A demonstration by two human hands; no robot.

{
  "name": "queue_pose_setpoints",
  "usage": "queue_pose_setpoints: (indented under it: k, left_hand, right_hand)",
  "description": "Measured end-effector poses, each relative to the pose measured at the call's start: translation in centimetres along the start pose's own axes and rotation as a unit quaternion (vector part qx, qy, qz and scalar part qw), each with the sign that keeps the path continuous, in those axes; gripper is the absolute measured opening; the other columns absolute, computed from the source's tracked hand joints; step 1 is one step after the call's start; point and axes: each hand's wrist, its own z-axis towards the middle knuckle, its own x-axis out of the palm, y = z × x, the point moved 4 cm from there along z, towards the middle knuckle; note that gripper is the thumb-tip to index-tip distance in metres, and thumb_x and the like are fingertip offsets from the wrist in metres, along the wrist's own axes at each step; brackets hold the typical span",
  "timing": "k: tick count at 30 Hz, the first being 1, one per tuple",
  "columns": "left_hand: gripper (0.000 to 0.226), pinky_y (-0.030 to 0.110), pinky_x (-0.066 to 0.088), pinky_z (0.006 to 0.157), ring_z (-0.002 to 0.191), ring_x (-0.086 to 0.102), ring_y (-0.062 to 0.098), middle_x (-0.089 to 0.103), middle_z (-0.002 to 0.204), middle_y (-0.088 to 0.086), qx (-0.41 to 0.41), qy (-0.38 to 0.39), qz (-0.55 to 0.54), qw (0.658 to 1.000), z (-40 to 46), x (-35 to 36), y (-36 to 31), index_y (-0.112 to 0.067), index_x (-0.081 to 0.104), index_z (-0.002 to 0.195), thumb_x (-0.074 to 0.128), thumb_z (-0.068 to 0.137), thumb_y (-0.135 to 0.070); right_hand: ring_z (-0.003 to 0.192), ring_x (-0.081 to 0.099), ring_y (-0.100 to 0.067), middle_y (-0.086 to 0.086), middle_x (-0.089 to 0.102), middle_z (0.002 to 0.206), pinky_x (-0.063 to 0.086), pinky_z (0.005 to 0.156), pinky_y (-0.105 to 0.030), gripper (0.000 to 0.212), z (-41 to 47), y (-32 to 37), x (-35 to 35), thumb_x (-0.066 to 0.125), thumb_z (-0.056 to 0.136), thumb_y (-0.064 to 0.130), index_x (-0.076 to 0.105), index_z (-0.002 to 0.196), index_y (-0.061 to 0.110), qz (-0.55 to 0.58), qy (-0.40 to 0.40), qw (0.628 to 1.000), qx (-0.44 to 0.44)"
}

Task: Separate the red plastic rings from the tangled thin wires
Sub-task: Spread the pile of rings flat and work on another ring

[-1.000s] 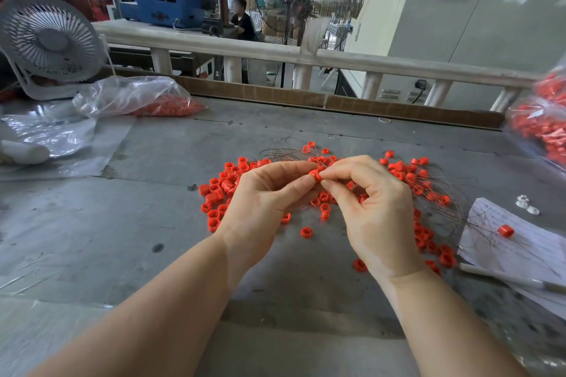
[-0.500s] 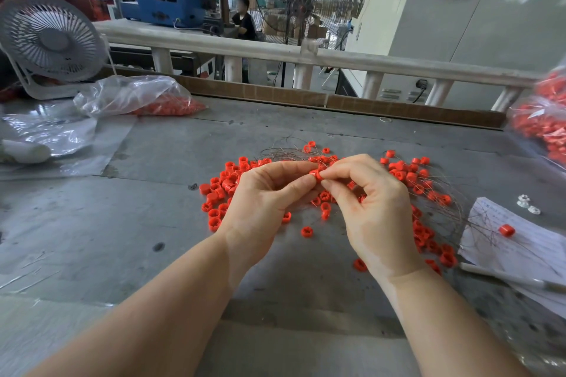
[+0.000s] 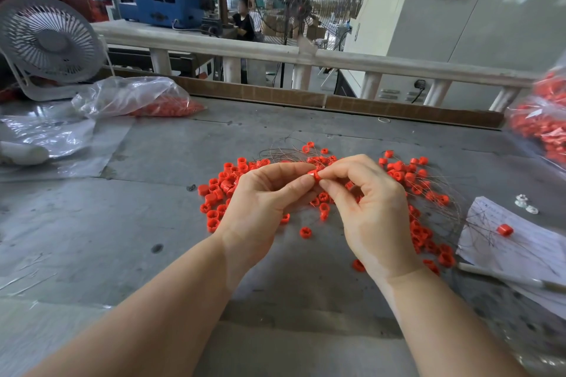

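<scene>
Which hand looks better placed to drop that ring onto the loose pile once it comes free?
Probably the left hand. Both hands pinch the red ring, but the wire-free pile of rings lies just beside the left, while the right hand sits over the tangled wires.

White desk fan (image 3: 50, 43), written paper (image 3: 517, 236)

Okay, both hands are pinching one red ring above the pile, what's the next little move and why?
Probably draw the red ring off its wire and drop it on the loose pile at left. The left hand and right hand pinch it together above the tangled wires, so it looks nearly free; whether a wire runs through it is too fine to see.
</scene>
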Motion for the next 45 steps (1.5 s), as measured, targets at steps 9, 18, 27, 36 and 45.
queue_pose_setpoints:
  k: [9, 18, 27, 36, 45]
  left_hand:
    - [0.014, 0.017, 0.055, 0.067, 0.073, 0.070, 0.010, 0.073, 0.075, 0.002, 0.004, 0.007, 0.012, 1.000, -0.08, 0.12, -0.17, -0.019, 0.077, 0.072, 0.066, 0.064, -0.014]
    - [0.015, 0.015, 0.053, 0.065, 0.073, 0.070, 0.008, 0.073, 0.075, 0.000, 0.017, 0.007, 0.023, 1.000, -0.16, 0.12, -0.15, -0.022, 0.077, 0.073, 0.067, 0.065, -0.018]
    - [0.014, 0.016, 0.054, 0.063, 0.070, 0.069, 0.008, 0.073, 0.075, 0.000, 0.003, 0.003, 0.013, 1.000, -0.12, 0.11, -0.10, -0.021, 0.077, 0.074, 0.067, 0.064, -0.018]
    - [0.020, 0.017, 0.054, 0.065, 0.076, 0.071, 0.013, 0.074, 0.082, 0.007, -0.017, 0.013, -0.012, 1.000, -0.08, 0.30, -0.01, -0.013, 0.077, 0.082, 0.064, 0.067, -0.012]
    - [0.019, 0.013, 0.053, 0.062, 0.071, 0.070, 0.008, 0.074, 0.077, 0.001, -0.003, 0.008, 0.004, 1.000, -0.08, 0.24, -0.06, -0.021, 0.078, 0.075, 0.066, 0.064, -0.013]
  right_hand:
    - [0.077, 0.059, -0.008, -0.001, 0.065, 0.077, 0.041, 0.071, -0.008, 0.009, -0.06, -0.35, 0.09, 0.068, 0.078, -0.003, 0.070, 0.078, 0.006, 0.028, -0.008, 0.999, 0.033]
    - [0.075, 0.059, -0.008, 0.001, 0.062, 0.076, 0.045, 0.070, -0.012, 0.006, -0.20, -0.21, 0.38, 0.066, 0.078, 0.001, 0.071, 0.079, 0.005, 0.026, -0.031, 0.999, 0.032]
    - [0.080, 0.059, -0.006, -0.001, 0.065, 0.079, 0.041, 0.073, -0.007, 0.010, -0.13, -0.18, 0.33, 0.067, 0.079, -0.003, 0.071, 0.082, 0.006, 0.035, -0.021, 0.998, 0.037]
    - [0.080, 0.060, -0.006, 0.004, 0.064, 0.079, 0.043, 0.073, -0.010, 0.011, -0.13, -0.46, 0.17, 0.067, 0.080, -0.002, 0.071, 0.082, 0.009, 0.033, -0.020, 0.998, 0.058]
    - [0.080, 0.060, -0.006, 0.005, 0.063, 0.079, 0.044, 0.072, -0.010, 0.011, -0.13, -0.23, 0.16, 0.067, 0.080, -0.001, 0.070, 0.081, 0.009, 0.030, -0.018, 0.998, 0.057]
